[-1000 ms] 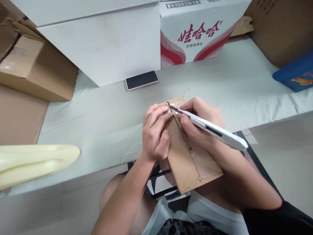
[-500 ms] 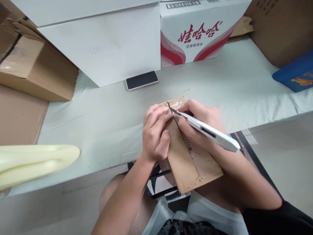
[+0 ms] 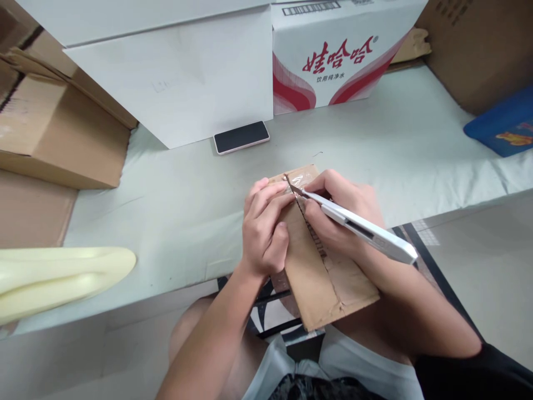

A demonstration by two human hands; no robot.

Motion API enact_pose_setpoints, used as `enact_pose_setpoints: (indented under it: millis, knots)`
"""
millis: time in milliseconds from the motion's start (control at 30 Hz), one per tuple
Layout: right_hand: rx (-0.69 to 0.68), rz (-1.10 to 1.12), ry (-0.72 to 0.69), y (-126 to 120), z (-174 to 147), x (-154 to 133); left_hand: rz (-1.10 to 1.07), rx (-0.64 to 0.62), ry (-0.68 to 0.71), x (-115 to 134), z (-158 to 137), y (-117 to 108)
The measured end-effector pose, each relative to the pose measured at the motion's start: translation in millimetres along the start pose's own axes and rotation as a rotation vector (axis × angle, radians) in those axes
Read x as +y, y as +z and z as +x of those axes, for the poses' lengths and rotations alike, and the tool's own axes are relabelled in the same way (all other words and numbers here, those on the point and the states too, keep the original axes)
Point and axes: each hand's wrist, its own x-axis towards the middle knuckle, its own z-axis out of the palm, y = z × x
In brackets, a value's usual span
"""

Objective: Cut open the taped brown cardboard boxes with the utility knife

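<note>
A small brown cardboard box lies tilted across the table's front edge, its near end over my lap. My left hand is closed on its far left part, fingers pressed on the top near the middle seam. In my right hand is a white utility knife, its handle slanting back over my wrist. The knife's dark blade meets the seam at the far end, beside clear tape and close to my left fingertips. How deep the blade sits is hidden.
A phone lies before a large white box. Beside that stands a white and red carton. Brown boxes and a pale yellow object are at left, a blue package at right. Pale green cloth covers the table.
The knife handle's rear end has swung slightly right and down, while the blade stays at the seam. Brown boxes at the far left have shifted a little towards me. My left hand keeps its place.
</note>
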Motion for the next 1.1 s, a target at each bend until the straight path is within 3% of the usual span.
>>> enact_pose_setpoints:
  millis: [500, 800, 1100]
  knots:
    - [0.035, 0.027, -0.009, -2.5, -0.5, -0.8, -0.023, 0.010, -0.014, 1.3, -0.4, 0.1]
    - [-0.064, -0.018, 0.017, -1.9, 2.0, 0.0, -0.028, 0.010, -0.020, 1.3, -1.3, 0.2]
    - [-0.050, 0.026, 0.006, -5.7, -1.0, -2.3, -0.048, 0.027, -0.002, 2.6, 0.7, 1.0]
